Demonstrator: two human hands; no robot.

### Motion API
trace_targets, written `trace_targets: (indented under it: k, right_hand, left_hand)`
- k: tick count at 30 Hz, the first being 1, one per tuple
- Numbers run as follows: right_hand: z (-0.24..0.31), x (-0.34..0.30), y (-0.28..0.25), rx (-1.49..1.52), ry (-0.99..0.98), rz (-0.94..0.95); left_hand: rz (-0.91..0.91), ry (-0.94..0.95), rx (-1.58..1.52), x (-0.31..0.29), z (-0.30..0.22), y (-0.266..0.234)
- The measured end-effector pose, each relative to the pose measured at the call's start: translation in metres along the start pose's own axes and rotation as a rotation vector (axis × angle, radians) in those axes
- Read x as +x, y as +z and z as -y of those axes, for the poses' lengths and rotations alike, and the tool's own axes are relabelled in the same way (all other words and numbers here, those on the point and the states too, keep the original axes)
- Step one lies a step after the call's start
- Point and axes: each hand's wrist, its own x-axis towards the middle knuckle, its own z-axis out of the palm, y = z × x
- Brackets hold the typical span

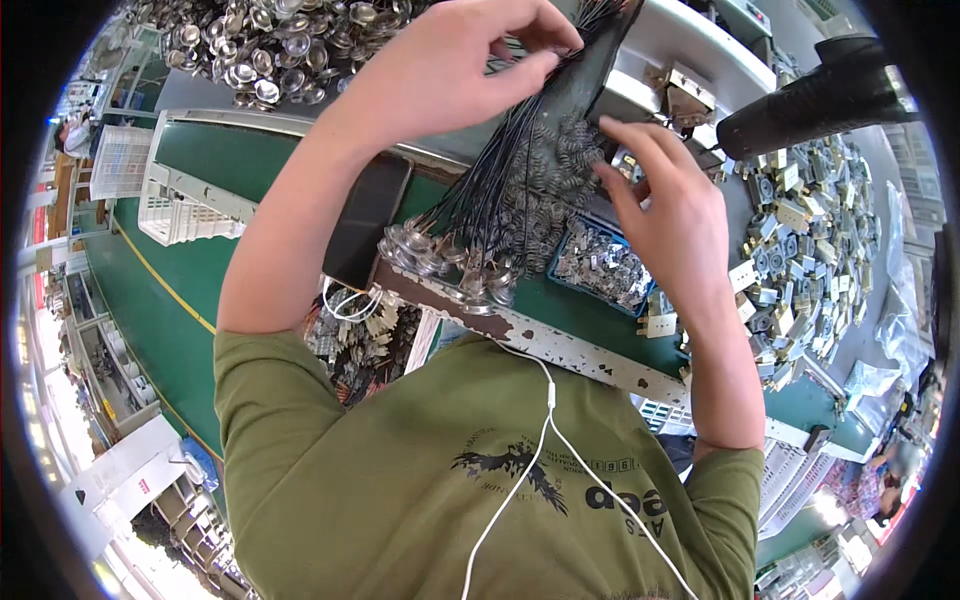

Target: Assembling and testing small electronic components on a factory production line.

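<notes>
**Wire bundle slung between two hands**

Above the green counter [180,270], we see the left hand [450,60] closed in a pinch on the upper end of a bundle of thin black wires [500,170]. The bundle's long axis runs on a slant, from that pinch at the top down and to the left, where it ends in a cluster of small shiny round caps [450,265] hanging just over the counter's worn front edge. The right hand [665,215] sits to the right of the bundle, fingers loosely spread and holding nothing we can make out; its fingertips reach toward the wires and a heap of small coiled springs [560,160] behind them. The left hand is thus on the bundle, the right beside its middle stretch.

A blue tray of small metal pieces [600,265] lies below the right hand. A spread of boxy grey parts [800,250] covers the counter farther right, and a pile of shiny round caps [260,50] lies at the upper left.
</notes>
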Motion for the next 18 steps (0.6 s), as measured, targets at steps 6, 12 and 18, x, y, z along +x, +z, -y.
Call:
trace_targets:
  k: [6,12,18]
  right_hand:
    - [0.022,-0.012,0.034,0.303,0.038,0.327]
    - [0.036,0.007,0.044,0.266,0.181,0.41]
    - [0.039,0.002,0.049,0.223,0.095,0.424]
  left_hand:
    - [0.207,0.0,0.064,-0.012,0.023,-0.006]
    - [0.414,-0.128,0.109,-0.024,0.016,-0.017]
    - [0.421,-0.105,0.133,-0.032,0.02,-0.024]
